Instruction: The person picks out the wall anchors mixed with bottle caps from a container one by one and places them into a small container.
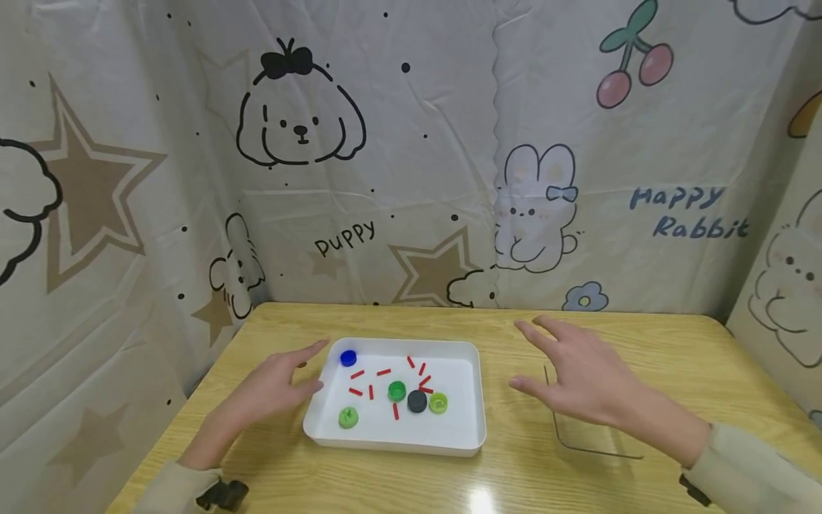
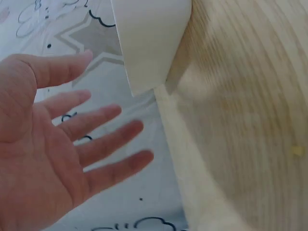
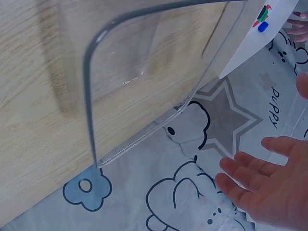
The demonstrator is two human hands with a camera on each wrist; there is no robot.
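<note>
A white tray (image 1: 443, 437) lies on the wooden table. Inside it are several short red sticks (image 1: 383, 372) and several round caps: a blue cap (image 1: 348, 358), a green cap (image 1: 397, 391), a black cap (image 1: 417, 401), a yellow-green cap (image 1: 439, 402) and a light green cap (image 1: 349, 417). My left hand (image 1: 270, 389) is beside the tray's left edge, fingers spread and holding nothing. To the right, my right hand (image 1: 584, 371) hovers by a clear, dark-rimmed container (image 3: 89, 91), thumb apart from the fingers. In the head view it partly hides that container.
The wooden table (image 1: 514, 478) meets a printed cloth (image 1: 411, 178) at its back, with more cloth on the left and right sides. The tray's white side wall (image 2: 151, 43) rises close to the left hand in the left wrist view.
</note>
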